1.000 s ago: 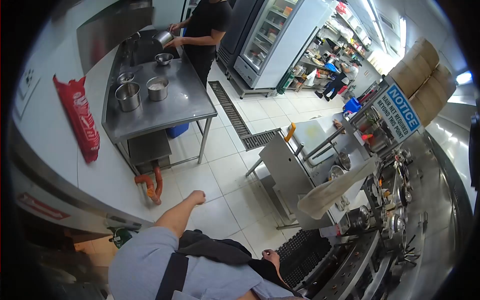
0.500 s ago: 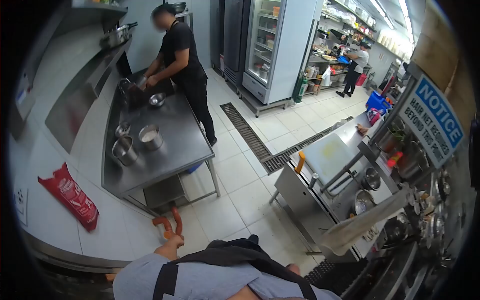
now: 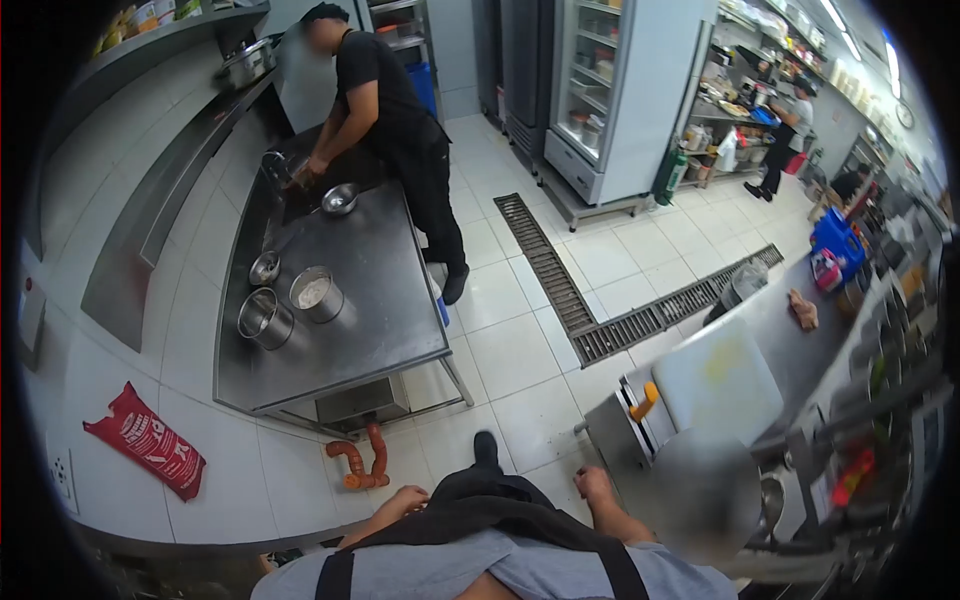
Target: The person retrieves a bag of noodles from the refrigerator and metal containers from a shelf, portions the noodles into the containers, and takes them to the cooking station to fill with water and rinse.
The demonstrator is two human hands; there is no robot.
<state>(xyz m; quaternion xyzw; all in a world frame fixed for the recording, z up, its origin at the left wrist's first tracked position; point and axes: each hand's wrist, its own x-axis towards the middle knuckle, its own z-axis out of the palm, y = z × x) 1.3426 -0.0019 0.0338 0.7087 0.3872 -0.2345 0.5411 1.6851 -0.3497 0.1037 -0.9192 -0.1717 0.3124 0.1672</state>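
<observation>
My left hand (image 3: 404,500) is low in front of my body, by the dark apron (image 3: 480,495). Its fingers are loosely bent and a little apart, and no object shows in them. On the other side, my right hand (image 3: 594,484) hangs above the floor with curled fingers and nothing visible in it. Nearest to my left hand are orange drain pipes (image 3: 366,468) under the steel table (image 3: 370,290). The metal counter with a white cutting board (image 3: 722,385) and an orange handle (image 3: 645,402) is closest to my right hand.
Metal pots (image 3: 316,294) and bowls (image 3: 340,198) stand on the steel table. A co-worker (image 3: 385,120) leans over the sink; another person (image 3: 787,140) stands far right. Floor drain grates (image 3: 545,265) cross the tiles. A red bag (image 3: 150,443) is at left, a glass-door fridge (image 3: 590,90) ahead.
My view has shifted, and the notice sign is out of sight. My right hand has come into view. My left hand now appears farther right, apart from the pipes. The co-worker bends lower over the sink.
</observation>
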